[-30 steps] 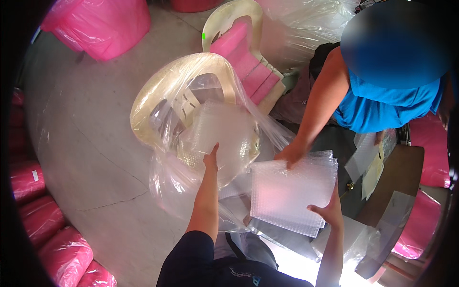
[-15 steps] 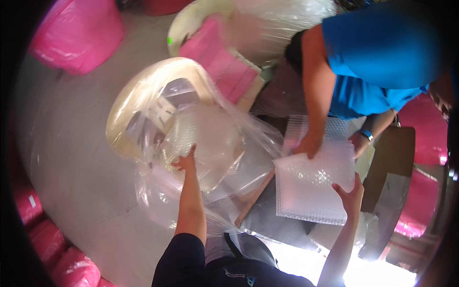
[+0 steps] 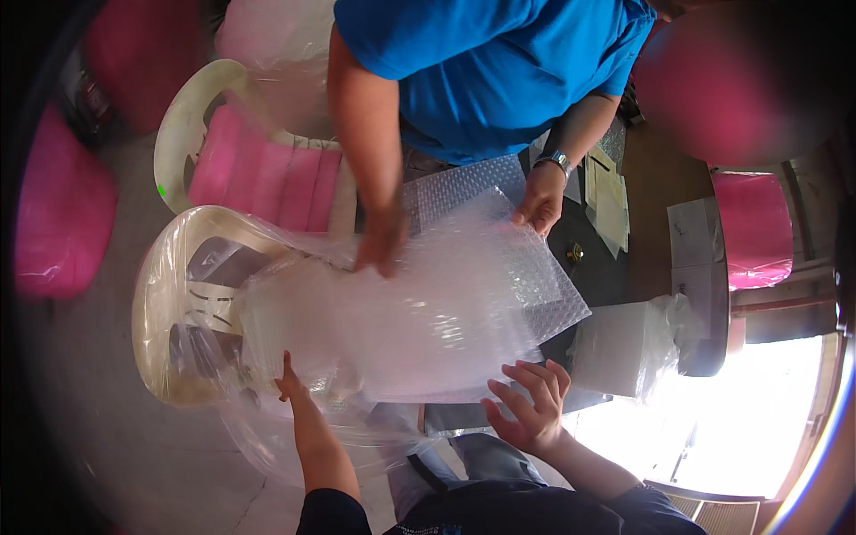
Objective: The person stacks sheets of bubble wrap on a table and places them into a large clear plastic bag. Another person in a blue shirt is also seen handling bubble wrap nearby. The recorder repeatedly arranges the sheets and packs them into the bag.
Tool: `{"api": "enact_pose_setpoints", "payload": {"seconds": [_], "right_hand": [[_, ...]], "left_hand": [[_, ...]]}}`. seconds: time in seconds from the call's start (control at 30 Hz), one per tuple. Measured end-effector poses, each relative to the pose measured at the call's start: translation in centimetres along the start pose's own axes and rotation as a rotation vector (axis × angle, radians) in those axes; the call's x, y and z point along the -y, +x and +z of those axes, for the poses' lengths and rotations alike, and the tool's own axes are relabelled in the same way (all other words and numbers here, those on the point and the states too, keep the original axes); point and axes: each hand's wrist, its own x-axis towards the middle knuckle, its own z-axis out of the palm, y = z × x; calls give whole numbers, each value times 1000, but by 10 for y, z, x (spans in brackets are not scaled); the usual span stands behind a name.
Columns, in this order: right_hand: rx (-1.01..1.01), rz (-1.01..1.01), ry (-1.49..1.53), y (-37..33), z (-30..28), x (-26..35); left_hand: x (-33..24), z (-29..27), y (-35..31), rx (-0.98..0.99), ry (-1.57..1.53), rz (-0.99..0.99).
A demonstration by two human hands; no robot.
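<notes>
Clear bubble wrap sheets (image 3: 437, 312) lie spread between me and a co-worker in a blue top (image 3: 499, 71). My right hand (image 3: 532, 406) is at their near edge, fingers spread and holding nothing. On the left, my left hand (image 3: 292, 383) is at the side of more bubble wrap (image 3: 285, 312) resting on a cream plastic chair (image 3: 153, 321); its index finger is stretched out. Loose clear film (image 3: 267, 437) drapes over the chair and hangs by my left forearm. The co-worker's blurred hand (image 3: 383, 241) is over the sheets, and the other hand (image 3: 539, 201) holds their far right corner.
Behind stands another cream chair (image 3: 174, 134) with a pink cushion (image 3: 259, 169). Pink wrapped bundles (image 3: 62, 214) are at the left. On the dark round table (image 3: 580, 241) are cards (image 3: 606, 196) and a small brass-coloured piece (image 3: 575, 253). A white packet (image 3: 615, 348) lies at its near edge.
My view has turned to the right. The co-worker's bubble wrap has come left, now up against the wrap on the chair. My right hand has stayed open near its edge.
</notes>
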Motion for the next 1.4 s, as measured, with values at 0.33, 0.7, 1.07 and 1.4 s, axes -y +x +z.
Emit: {"api": "enact_pose_setpoints", "payload": {"seconds": [0.33, 0.7, 1.07, 1.4], "right_hand": [[-347, 1231, 982, -38, 85, -27], [361, 1177, 1079, -70, 144, -4], [574, 844, 1021, 93, 299, 2], [786, 1026, 599, 110, 397, 62]], "left_hand": [[20, -20, 16, 297, -340, 372], [4, -23, -10, 494, -661, 411], [-21, 0, -51, 648, -646, 395], [17, -5, 21, 21, 312, 172]]}}
